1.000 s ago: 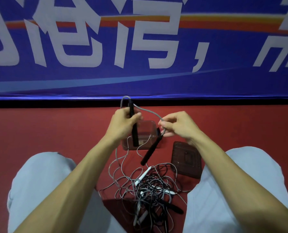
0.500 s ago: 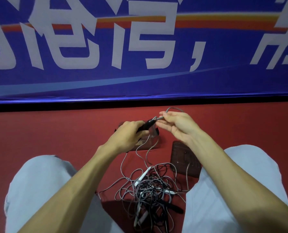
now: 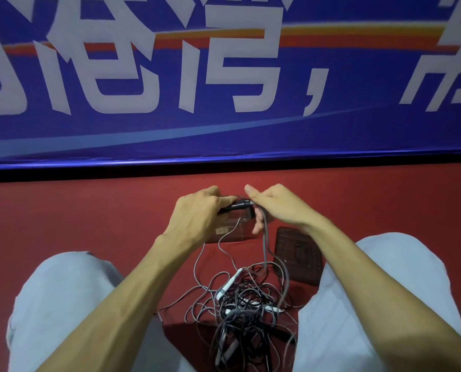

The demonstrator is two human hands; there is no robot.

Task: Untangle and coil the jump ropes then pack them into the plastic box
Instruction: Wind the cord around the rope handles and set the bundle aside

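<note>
Jump-rope handle [image 3: 236, 205] sits clenched in the left hand's [image 3: 197, 213] grip, right hand [image 3: 277, 205] grasping its cord [image 3: 264, 237] just beside.

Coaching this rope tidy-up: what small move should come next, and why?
Likely the right hand should draw up the grey cord and lay a loop against the black handles that the left hand grips. The cord hangs from there down into the tangle, uncoiled, so it cannot yet go into the clear plastic box.
</note>
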